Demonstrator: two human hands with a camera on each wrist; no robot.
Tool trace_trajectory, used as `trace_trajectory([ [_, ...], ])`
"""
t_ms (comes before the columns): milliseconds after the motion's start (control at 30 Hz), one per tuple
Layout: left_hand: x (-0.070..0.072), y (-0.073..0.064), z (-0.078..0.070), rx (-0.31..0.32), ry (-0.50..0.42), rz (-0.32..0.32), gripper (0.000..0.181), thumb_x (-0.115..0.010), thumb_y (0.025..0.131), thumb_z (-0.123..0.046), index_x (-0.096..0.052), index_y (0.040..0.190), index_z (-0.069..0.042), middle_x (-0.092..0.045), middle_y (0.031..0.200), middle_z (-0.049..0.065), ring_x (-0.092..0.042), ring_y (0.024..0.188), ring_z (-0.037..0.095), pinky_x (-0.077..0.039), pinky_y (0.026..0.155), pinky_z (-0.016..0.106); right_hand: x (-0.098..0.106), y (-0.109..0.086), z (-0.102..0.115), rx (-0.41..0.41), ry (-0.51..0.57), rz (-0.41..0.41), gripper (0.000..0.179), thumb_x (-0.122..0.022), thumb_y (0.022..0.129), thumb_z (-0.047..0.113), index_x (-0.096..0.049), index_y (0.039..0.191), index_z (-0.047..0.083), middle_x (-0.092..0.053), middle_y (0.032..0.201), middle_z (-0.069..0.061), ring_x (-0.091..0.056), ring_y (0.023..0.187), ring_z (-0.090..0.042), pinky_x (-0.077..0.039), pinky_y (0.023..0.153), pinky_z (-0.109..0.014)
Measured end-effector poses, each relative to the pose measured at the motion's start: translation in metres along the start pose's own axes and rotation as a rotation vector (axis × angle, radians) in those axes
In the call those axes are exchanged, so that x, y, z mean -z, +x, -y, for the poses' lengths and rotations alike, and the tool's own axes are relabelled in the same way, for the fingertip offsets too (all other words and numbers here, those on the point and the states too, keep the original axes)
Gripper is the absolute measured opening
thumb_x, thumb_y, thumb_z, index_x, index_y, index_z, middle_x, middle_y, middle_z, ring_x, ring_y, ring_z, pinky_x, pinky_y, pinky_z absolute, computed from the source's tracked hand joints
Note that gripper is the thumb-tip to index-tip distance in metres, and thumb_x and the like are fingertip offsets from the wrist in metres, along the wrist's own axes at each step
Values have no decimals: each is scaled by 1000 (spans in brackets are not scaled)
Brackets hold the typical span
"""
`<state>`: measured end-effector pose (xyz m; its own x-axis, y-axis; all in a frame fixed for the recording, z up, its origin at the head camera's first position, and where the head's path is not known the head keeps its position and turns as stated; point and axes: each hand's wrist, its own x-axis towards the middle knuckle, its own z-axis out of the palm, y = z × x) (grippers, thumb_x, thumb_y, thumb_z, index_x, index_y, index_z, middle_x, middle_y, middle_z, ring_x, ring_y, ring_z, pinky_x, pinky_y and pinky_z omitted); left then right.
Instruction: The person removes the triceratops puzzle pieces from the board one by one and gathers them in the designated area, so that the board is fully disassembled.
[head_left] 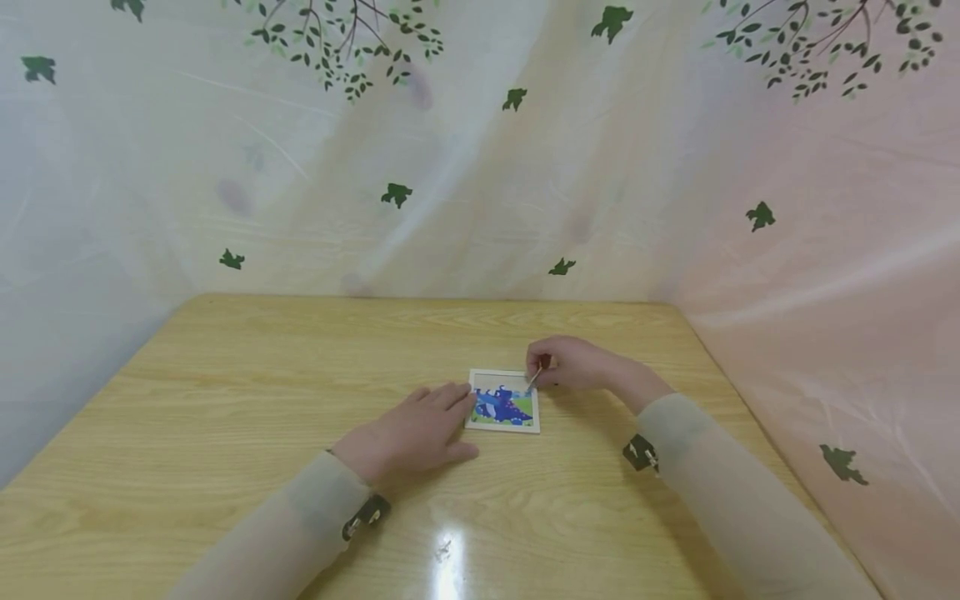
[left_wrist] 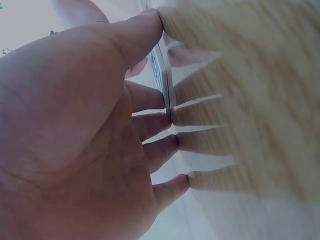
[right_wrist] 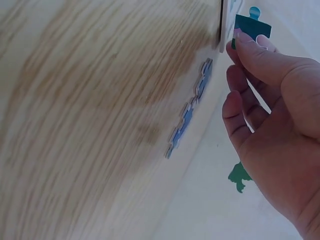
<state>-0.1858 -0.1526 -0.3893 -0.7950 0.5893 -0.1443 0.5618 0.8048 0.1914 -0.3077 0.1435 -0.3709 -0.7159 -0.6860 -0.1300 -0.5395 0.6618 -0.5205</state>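
Observation:
A small white-framed jigsaw puzzle [head_left: 501, 410] with a blue dinosaur picture lies on the wooden table; along its top runs a pale strip. My left hand [head_left: 416, 429] rests at its left side, fingers fairly straight. In the left wrist view, fingertips of this hand [left_wrist: 95, 115] touch the thin edge of the puzzle board [left_wrist: 167, 92] and the tabletop. At the upper right corner, my right hand [head_left: 573, 362] pinches a puzzle piece [right_wrist: 252, 27] between thumb and fingers. That piece is teal with a rounded knob and is held tilted over the board.
Beyond the right hand, loose blue puzzle pieces [right_wrist: 187, 117] lie on the table [head_left: 262, 392], seen in the right wrist view. A pale curtain [head_left: 465, 150] with leaf prints hangs behind the table and along its sides.

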Motion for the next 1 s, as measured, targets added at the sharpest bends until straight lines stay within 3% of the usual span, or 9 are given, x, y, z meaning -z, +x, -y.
trace_trajectory([
  [333, 0, 1, -1, 24, -13, 15, 85, -53, 113, -60, -30, 174, -7, -23, 182, 15, -22, 167, 36, -17, 136, 58, 8, -10, -16, 1, 95, -83, 12, -74, 105, 3, -70, 102, 13, -72, 104, -2, -66, 101, -20, -58, 88, -40],
  [667, 0, 0, 0, 17, -9, 21, 85, -52, 113, -60, -29, 174, -6, -21, 182, 15, -21, 167, 36, -16, 136, 58, 12, -23, -17, -14, 188, -189, 7, -74, 107, 12, -74, 114, 12, -74, 112, -3, -68, 109, -22, -59, 101, -45],
  [1000, -2, 2, 1, 11, 4, 19, 86, -53, 112, -60, -29, 174, -6, -22, 182, 15, -22, 167, 37, -16, 136, 58, 6, -32, -22, 3, 273, -260, 11, -69, 110, 12, -74, 119, 7, -72, 115, -9, -67, 109, -26, -61, 98, -39],
])
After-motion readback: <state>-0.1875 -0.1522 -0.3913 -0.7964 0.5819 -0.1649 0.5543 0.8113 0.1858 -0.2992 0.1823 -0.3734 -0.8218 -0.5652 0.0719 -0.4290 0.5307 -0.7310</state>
